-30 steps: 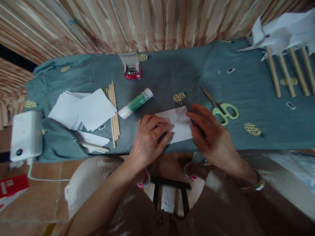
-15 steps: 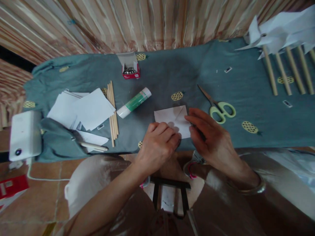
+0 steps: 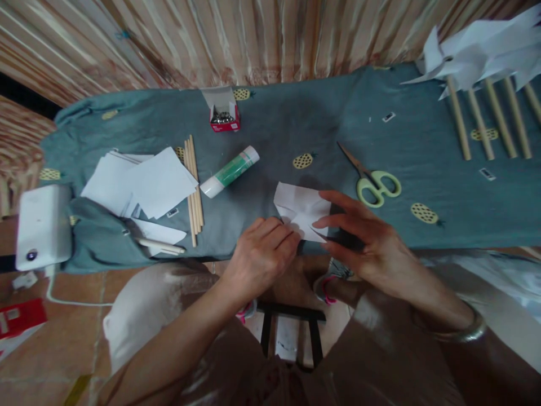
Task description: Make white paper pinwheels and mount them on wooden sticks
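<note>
A small folded white paper (image 3: 301, 207) lies on the blue-grey cloth (image 3: 296, 124) near the table's front edge. My left hand (image 3: 262, 256) rests at the paper's lower left corner, fingers curled and pressing its edge. My right hand (image 3: 363, 239) is at the paper's right side, fingers stretched over it and pinching its lower right corner, which is slightly lifted. Green-handled scissors (image 3: 374, 180) lie just right of the paper. A glue stick (image 3: 230, 171) lies to its upper left.
A stack of white paper squares (image 3: 139, 181) and several wooden sticks (image 3: 193, 189) lie at left, with a white device (image 3: 42, 225) at the cloth's edge. A red box of pins (image 3: 224, 115) stands at the back. Finished paper pinwheels (image 3: 477, 53) on sticks lie at far right.
The paper has turned and shifted slightly right, its lower right corner now lifted. My left hand slid down to the lower left corner; my right hand moved lower along the right side.
</note>
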A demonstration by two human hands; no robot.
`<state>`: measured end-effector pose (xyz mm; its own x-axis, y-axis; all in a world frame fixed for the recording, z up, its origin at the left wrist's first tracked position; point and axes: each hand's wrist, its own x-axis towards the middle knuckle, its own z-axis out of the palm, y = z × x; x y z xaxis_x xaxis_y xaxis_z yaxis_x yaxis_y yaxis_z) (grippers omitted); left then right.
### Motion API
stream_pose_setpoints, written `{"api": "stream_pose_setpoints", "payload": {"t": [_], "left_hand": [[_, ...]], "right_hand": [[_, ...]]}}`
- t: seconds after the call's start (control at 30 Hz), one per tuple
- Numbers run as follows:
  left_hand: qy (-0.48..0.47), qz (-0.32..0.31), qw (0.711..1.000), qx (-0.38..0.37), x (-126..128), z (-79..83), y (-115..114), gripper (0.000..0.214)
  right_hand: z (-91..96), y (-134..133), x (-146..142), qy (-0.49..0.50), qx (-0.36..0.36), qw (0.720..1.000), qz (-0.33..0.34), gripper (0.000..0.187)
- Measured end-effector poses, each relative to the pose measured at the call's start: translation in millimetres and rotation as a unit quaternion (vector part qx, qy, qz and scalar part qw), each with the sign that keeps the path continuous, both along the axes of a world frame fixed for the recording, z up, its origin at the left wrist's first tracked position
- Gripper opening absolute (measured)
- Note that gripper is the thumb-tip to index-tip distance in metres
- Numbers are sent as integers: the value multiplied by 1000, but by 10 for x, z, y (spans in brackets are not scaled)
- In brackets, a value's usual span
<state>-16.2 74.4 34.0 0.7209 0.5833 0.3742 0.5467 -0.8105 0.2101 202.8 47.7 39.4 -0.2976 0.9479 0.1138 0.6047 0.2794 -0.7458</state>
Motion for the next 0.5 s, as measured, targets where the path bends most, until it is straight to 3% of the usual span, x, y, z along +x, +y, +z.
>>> {"api": "stream_pose_setpoints", "payload": {"t": [0.13,0.3,0.5], "left_hand": [[-2,0,1000,-9,-16,-18,-36,13],[2,-6,1000,-12,-10,-20,-31,12],[-37,0,999,-27,0,-55,-45,13]], "right_hand": [[17,19,-29,34,-16,999,1,9],[5,44,-69,39,-27,999,-14,8],[-81,91,-163,14,20,997,-71,7]]}}
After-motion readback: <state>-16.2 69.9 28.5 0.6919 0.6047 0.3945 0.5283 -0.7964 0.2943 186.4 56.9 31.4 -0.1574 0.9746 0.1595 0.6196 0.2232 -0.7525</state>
